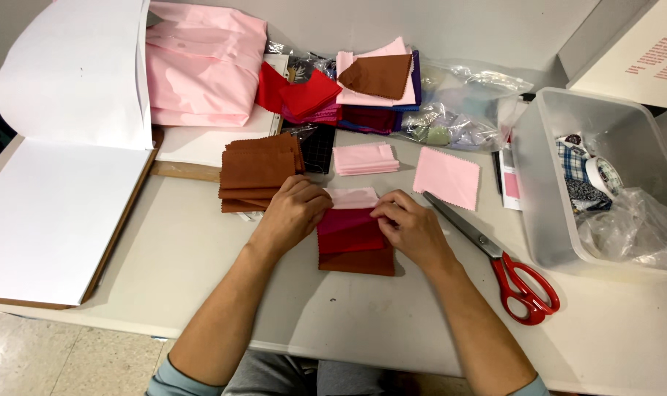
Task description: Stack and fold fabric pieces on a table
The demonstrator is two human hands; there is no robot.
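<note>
Both forearms reached forward over the white counter (201, 257); the left hand (293, 213) and right hand (410, 227) had fingers pinched on the small stack of pink, red and brown fabric squares (352, 238).

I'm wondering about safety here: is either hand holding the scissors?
No, the scissors lie on the table beside the right hand, while both it and the left hand rest on the fabric stack.

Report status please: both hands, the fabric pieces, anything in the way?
Left hand and right hand both pinching the small fabric stack: pink, magenta, red, brown layers. Scissors lie just right of it, apart. Brown swatch pile behind left hand.
</note>
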